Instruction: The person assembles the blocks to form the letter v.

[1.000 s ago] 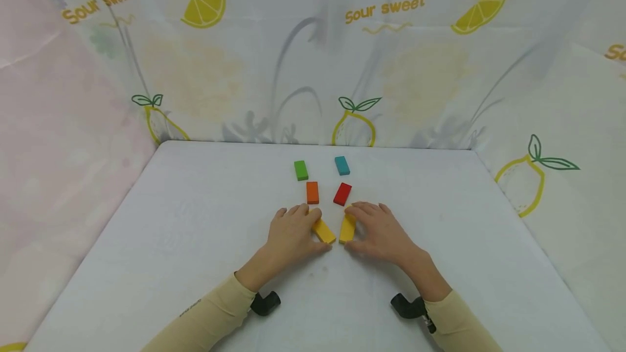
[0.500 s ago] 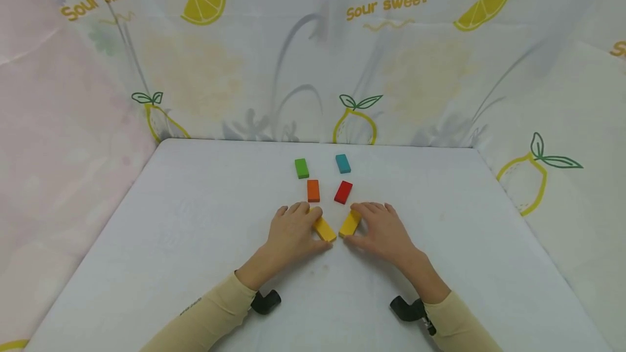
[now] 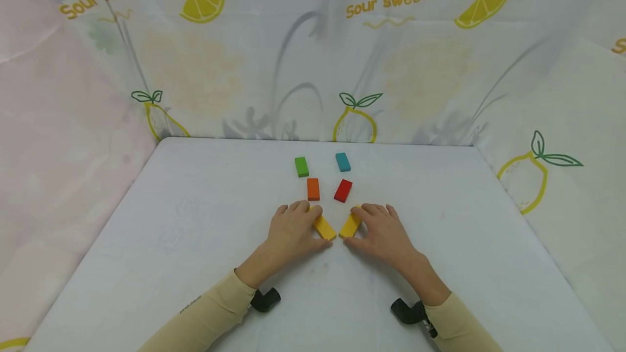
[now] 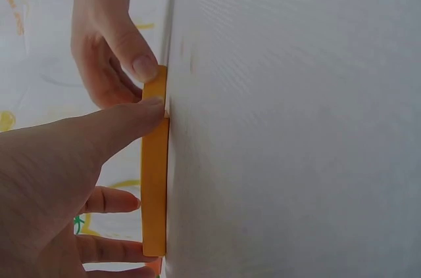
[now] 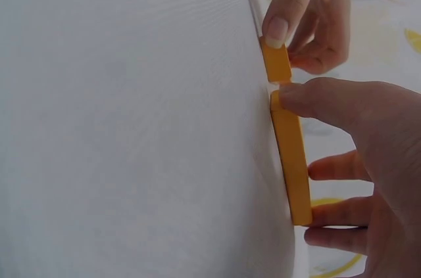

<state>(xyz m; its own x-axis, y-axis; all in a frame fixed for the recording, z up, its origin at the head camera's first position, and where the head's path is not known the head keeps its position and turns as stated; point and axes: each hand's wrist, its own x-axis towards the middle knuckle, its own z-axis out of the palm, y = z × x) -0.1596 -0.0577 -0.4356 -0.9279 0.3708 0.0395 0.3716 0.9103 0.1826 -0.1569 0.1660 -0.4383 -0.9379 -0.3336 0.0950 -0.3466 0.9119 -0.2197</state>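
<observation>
My left hand (image 3: 293,230) pinches a yellow domino block (image 3: 324,227) by its two ends, thumb at the near end and fingertips at the far end. A second yellow domino block (image 3: 349,226) is held the same way by my right hand (image 3: 385,231). Both blocks lie flat on the white table, slanted into a V whose near ends almost meet, with a small gap between them. Low along the tabletop, the right wrist view shows the right block (image 5: 292,166) with the thumb on its near end. Beyond them lie an orange block (image 3: 313,189) and a red block (image 3: 343,190).
Farther back on the white table (image 3: 205,205) are a green block (image 3: 301,167) and a blue block (image 3: 343,162). A lemon-printed cloth (image 3: 274,58) hangs behind the table's back edge. Black wrist-worn devices (image 3: 265,300) stick out beneath the sleeves.
My right hand has turned its yellow block clockwise, its far end swinging right, so it slants more. My left hand and its block stay nearly in place.
</observation>
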